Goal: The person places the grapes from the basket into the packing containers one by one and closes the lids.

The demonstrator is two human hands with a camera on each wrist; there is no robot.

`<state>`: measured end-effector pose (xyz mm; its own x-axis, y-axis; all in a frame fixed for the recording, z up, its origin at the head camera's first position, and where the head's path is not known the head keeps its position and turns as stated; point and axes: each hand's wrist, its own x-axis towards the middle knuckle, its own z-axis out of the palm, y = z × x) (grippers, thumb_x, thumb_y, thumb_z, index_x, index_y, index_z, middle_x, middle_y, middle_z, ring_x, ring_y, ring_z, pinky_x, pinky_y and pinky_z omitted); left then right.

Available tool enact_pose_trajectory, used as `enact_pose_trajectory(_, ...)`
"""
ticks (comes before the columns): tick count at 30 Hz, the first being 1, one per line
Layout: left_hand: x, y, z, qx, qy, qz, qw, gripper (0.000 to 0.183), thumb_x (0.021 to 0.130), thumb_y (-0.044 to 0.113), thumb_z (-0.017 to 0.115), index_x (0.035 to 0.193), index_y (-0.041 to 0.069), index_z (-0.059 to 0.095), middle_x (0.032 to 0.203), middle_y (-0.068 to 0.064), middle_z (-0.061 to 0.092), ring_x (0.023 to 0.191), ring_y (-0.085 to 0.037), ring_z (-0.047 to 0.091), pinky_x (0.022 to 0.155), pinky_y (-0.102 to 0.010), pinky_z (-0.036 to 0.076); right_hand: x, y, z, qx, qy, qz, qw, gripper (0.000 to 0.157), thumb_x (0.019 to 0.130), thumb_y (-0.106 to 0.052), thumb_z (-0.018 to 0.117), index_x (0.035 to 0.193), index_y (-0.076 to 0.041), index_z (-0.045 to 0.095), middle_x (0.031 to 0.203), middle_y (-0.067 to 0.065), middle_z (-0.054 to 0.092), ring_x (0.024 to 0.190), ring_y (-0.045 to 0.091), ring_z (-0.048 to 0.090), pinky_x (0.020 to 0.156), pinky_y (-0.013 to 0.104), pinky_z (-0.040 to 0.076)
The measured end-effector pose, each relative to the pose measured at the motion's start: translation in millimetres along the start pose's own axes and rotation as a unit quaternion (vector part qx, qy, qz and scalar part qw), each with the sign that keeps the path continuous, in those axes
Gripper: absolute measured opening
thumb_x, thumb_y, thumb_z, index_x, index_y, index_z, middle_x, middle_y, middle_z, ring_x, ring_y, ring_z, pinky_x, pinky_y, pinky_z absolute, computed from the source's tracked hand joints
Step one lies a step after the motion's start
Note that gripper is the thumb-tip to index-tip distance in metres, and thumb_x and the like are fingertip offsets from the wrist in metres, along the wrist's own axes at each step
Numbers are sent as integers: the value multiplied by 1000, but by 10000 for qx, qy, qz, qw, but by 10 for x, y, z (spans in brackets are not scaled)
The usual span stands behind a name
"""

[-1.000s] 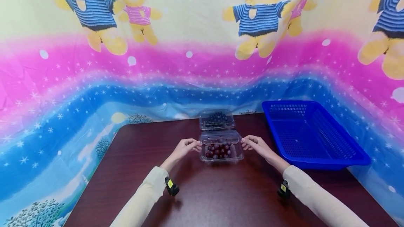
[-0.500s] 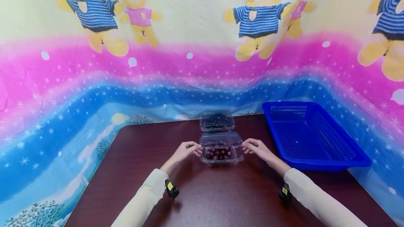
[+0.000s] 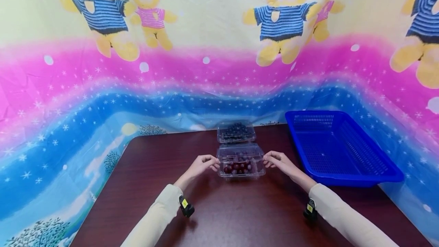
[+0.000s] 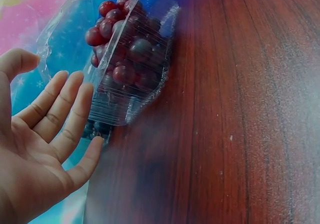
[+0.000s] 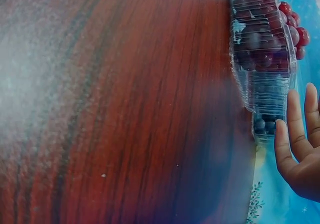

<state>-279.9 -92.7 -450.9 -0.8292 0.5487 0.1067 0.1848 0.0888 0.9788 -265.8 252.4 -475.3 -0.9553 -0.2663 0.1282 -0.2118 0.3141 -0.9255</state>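
A clear plastic clamshell box (image 3: 256,167) holds red grapes (image 3: 237,167) in the middle of the table. Its hinged lid (image 4: 67,27) is tilted up over the fruit. At the lid's left edge, my left hand (image 3: 203,164) pinches with thumb and forefinger; the other fingers (image 4: 75,116) spread loosely. On the opposite side my right hand (image 3: 278,161) pinches the lid's right edge, while in the right wrist view its fingers (image 5: 295,131) reach along the box and the thumb is out of sight. Behind stands a second clear box (image 3: 219,137) of dark blueberries (image 3: 236,129).
A blue plastic basket (image 3: 305,167) with slotted walls stands at the right side of the dark red wooden table (image 3: 219,216). A printed cloth (image 3: 205,71) with teddy bears hangs along the back and sides. Both wrists carry small black cameras (image 3: 186,207).
The lid has come down and forward, so it covers more of the grapes in the head view. Both hands keep their places at its sides; the boxes and basket stay put.
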Motion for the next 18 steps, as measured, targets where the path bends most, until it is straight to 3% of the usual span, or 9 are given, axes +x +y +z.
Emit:
enact_pose_trajectory(7,-4,-34,9,-32,-13,-44,10000,28,95,4,47,105,-20,56,97,-41,58,90,-53,57,87,-60,44,-18,-12,10,113,-129,54,9998,29,97,-22,49,103,4,59,101,24,63,86,30,64,82,49,51)
enact_pose_trajectory(13,-12,-30,7,11,8,-83,10000,27,95,5,48,105,-19,57,98,-41,58,90,-55,56,87,-61,43,-92,-194,29,98,-222,52,9997,27,97,-15,46,104,9,57,105,35,58,90,42,60,82,52,49)
enact_pose_trajectory(18,-33,-11,13,252,-11,-181,9995,29,95,8,49,106,-18,57,97,-39,59,87,-56,54,85,-61,43,-123,-226,35,89,-249,45,9996,26,97,-14,47,104,10,56,103,36,58,88,39,61,82,53,49)
